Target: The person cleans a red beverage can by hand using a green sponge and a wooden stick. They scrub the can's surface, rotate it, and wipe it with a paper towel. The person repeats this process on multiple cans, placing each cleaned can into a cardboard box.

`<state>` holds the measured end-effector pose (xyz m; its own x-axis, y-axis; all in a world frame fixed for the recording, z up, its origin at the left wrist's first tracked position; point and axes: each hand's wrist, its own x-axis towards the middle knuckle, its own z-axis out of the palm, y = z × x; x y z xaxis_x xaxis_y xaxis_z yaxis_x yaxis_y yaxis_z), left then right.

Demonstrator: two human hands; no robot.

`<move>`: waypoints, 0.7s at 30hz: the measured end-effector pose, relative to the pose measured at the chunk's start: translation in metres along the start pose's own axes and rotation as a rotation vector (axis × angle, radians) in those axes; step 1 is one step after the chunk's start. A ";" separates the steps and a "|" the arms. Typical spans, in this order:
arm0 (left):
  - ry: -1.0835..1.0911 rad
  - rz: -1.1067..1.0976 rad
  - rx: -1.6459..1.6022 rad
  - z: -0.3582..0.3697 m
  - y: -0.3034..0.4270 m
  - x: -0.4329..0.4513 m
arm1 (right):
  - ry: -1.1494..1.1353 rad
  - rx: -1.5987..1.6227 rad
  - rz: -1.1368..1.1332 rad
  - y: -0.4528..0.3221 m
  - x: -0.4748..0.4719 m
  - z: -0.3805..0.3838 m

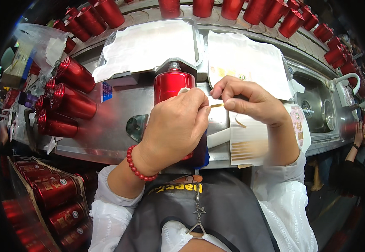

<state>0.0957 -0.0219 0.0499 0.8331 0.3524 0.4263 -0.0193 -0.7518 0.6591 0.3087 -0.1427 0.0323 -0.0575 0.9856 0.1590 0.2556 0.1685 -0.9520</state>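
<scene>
A glossy red bottle (171,83) lies in front of me, its clear neck pointing away into a dark angled holder (184,61). Over its body is my left hand (177,126), with a whitish, crumpled wad (183,90) showing past its curled fingers. My right hand (250,100) pinches a thin gold strip (217,105) between thumb and finger. The strip's other end meets my left thumb. Below the right hand lies a pale backing sheet (248,146) with several gold strips on it; one curled strip (240,122) lifts from its upper part.
White sheets cover two trays, one behind the bottle (151,44) and one to the right (248,60). Several red bottles (73,100) lie at left; more stand on a conveyor (192,14) behind. A sink (314,104) is at right. Boxed red bottles (56,192) sit lower left. Another person's hand (360,134) shows far right.
</scene>
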 end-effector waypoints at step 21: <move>-0.010 0.083 0.608 -0.028 -0.038 -0.112 | 0.587 -0.742 0.155 0.067 -0.018 -0.093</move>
<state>-0.0125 -0.0174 -0.0059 0.8475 0.2763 0.4532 0.2321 -0.9608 0.1516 0.4172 -0.1482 -0.0104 0.4699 0.8134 0.3429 0.7775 -0.1975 -0.5970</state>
